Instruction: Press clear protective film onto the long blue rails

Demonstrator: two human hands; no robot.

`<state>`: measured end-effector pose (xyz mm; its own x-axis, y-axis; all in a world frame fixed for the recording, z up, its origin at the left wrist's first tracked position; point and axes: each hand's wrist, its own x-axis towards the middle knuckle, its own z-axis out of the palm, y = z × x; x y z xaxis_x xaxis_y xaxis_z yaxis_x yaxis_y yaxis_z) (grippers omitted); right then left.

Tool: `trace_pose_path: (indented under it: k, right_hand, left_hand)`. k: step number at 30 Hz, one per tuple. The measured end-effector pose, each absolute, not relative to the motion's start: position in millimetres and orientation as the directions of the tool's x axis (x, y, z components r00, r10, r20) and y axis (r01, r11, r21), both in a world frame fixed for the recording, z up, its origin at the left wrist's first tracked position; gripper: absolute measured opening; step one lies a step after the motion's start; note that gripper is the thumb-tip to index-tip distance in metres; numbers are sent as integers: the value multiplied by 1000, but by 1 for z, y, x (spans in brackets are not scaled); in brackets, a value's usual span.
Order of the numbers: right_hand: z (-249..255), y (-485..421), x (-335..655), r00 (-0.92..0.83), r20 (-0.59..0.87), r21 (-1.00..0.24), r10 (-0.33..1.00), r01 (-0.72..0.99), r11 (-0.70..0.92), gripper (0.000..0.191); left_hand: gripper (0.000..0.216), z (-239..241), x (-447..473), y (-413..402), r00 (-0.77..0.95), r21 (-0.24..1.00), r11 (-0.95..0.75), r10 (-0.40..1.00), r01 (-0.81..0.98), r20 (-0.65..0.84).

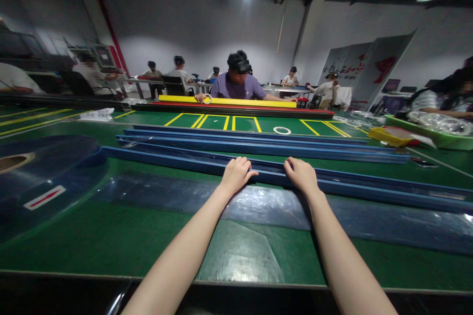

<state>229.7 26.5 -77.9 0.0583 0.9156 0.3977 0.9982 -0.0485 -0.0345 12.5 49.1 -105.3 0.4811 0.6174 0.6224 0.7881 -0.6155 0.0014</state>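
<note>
A long blue channel-shaped strip (349, 182) lies across the green table in front of me. My left hand (235, 174) is closed over its edge, fingers curled across the top and thumb pointing right. To the right, my right hand (302, 174) grips the same strip, its fingertips hidden behind the rim. A band of clear plastic film (268, 202) stretches flat beneath my wrists, nearer to me than the strip. The film leads toward a large roll of clear film (70, 167) at the left, which bears a white label with a red mark.
More blue strips (258, 141) lie just beyond. Across the table, a person in a purple shirt (236, 86) holds a long yellow bar (251, 102) and a white ring (207, 99). Another white ring (282, 130) lies on the table. A green tray (443, 140) stands right.
</note>
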Motion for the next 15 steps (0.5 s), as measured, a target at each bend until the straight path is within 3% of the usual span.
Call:
trace_pose_path:
  k: [6,10,15]
  right_hand:
    - [-81,29,226,-3,481,8,877,1000,-1,27]
    - [-86,30,209,-134,560,27,818,989,144,24]
    - [-91,31,189,-200,510,42,836,977,208,29]
  left_hand:
    - [30,-106,12,47,467,-3,-611,602,792,647]
    - [30,-108,13,47,468,-13,-613,589,790,658]
    - [31,-108,13,47,474,-22,-605,601,796,644]
